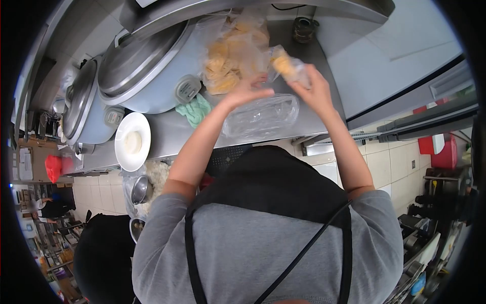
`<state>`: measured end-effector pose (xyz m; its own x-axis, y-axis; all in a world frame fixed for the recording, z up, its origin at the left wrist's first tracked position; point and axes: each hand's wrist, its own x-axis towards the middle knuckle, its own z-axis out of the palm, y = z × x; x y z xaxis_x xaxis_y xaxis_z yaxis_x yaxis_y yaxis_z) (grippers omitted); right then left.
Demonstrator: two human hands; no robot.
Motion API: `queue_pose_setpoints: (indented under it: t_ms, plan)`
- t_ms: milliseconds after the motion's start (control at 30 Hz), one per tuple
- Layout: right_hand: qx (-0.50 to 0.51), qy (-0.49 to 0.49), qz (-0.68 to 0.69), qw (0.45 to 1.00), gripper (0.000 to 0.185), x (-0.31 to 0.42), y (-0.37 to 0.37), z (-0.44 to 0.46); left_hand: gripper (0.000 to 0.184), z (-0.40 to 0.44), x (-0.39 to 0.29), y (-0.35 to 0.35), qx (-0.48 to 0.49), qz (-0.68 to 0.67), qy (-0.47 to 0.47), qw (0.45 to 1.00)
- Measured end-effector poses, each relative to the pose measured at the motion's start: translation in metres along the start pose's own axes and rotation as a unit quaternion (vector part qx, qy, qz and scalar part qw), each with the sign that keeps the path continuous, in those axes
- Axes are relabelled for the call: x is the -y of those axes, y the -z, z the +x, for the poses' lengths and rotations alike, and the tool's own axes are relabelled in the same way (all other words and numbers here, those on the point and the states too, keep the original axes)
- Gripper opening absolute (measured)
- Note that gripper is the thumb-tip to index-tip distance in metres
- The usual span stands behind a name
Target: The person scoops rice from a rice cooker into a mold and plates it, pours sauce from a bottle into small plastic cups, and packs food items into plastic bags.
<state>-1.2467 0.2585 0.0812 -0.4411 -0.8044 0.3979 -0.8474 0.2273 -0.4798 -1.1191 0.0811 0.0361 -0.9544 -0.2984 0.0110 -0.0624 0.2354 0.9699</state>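
My right hand grips the end of a small clear plastic bag with yellow pieces inside; motion blurs it. The fingers of my left hand are apart, with the thumb stretched toward the right, and nothing shows in them. Just beyond that hand is a large clear bag full of flat yellow pieces; I cannot tell whether the fingertips touch it. Below both hands, a clear plastic container or wrapped bundle lies near the counter's front edge.
Two large lidded cookers stand left on the steel counter. Near them are a green cloth and a white plate bearing a round white mound. A glass jar sits at the back. Another person is at lower left.
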Motion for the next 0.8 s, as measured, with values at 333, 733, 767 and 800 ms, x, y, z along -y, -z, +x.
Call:
queue_pose_setpoints:
  t_ms: [333, 733, 767, 800]
  plan:
    - [-0.066, -0.095, 0.562, 0.819, 0.049, 0.007, -0.125, -0.039, 0.018, 0.021, 0.044, 0.016, -0.152, 0.143, 0.101, 0.973]
    - [0.404, -0.043, 0.002, 0.914, 0.043, 0.037, -0.049, 0.032, 0.019, -0.063, -0.026, 0.023, -0.315, 0.361, -0.094, 0.873]
    - [0.414, -0.038, -0.024, 0.909, 0.042, 0.043, -0.05, 0.033, 0.024, -0.061, -0.042, 0.012, -0.342, 0.454, -0.198, 0.799]
    - [0.425, -0.033, -0.049, 0.903, 0.042, 0.046, -0.051, 0.033, 0.03, -0.057, -0.052, 0.001, -0.311, 0.447, -0.253, 0.8]
